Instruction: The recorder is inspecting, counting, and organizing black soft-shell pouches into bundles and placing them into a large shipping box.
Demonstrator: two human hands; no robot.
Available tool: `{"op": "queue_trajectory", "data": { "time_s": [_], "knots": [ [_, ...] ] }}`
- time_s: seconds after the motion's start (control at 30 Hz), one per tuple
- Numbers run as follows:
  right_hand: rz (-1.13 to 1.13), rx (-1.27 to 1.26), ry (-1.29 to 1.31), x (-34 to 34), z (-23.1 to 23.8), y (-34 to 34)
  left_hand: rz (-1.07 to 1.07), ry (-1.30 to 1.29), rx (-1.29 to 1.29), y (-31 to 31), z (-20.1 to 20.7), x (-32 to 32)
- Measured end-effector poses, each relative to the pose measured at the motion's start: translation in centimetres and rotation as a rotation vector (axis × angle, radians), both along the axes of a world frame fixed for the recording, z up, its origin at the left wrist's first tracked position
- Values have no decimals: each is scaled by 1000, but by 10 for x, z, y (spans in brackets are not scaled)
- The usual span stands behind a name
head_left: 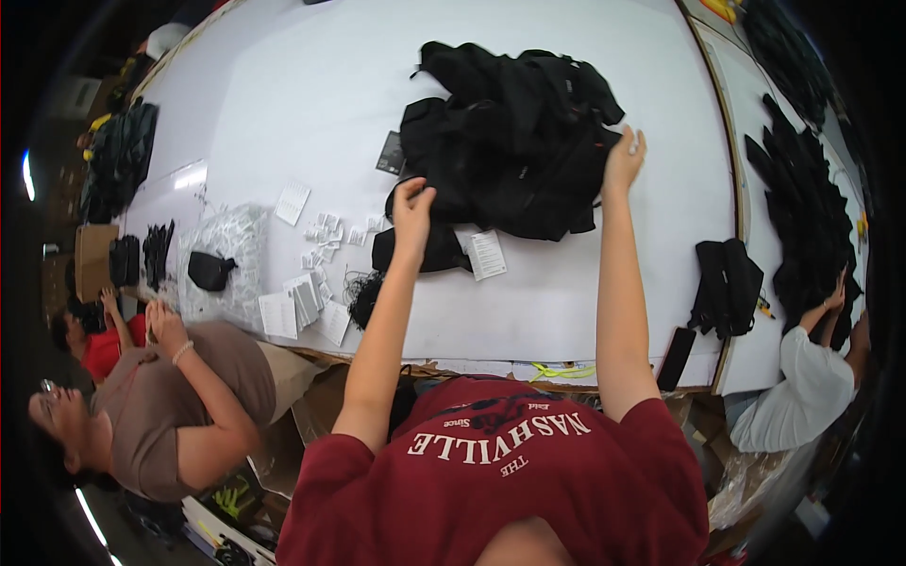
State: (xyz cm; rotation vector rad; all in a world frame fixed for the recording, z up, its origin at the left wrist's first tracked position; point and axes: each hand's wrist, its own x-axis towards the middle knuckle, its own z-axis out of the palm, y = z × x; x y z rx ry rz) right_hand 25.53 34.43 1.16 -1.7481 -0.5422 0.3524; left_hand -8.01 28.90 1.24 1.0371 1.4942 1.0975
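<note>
A heaped pile of black fabric items (514,156), with small tags on some, lies on the white table in front of me. I cannot make out their exact kind. At the pile's left edge is my left hand (413,217), its fingers loosely bent and apart, with nothing visible in them. My right hand (623,162) is against the pile's right edge, fingers apart and pointing up. A smaller black piece (439,250) lies beside my left wrist, next to a white printed card (487,255). A dark card (390,153) sticks out at the pile's left.
White cards (304,300) and small paper tags (326,231) lie scattered left. Beyond are a clear plastic bag (226,241) and a black pouch (209,271). A black bag (727,288) and phone (676,358) lie right. Co-workers stand left (179,406) and right (802,396).
</note>
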Motion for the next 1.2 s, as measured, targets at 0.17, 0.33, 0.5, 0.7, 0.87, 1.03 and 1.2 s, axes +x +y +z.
{"op": "queue_trajectory", "data": {
  "time_s": [0.17,0.33,0.5,0.7,0.87,1.03,1.2],
  "knots": [
    [-14,170,201,-30,10,-22,325,468,100,57,-52,-89],
    [-123,222,31,-34,13,-43,-1,507,-210,99,-82,-120],
    [-168,347,-188,-54,67,-95,216,-366,-144,77,-3,-100],
    [906,170,230,-173,123,-102,-92,-685,130,15,100,-82],
    [1252,-16,525,-265,165,-115,-205,-474,321,-90,165,-80],
    [1391,58,461,-266,180,-158,-131,-49,628,-154,155,-81],
    [1867,-119,203,-259,200,-204,105,-189,505,-231,129,-140]
  ]
}}
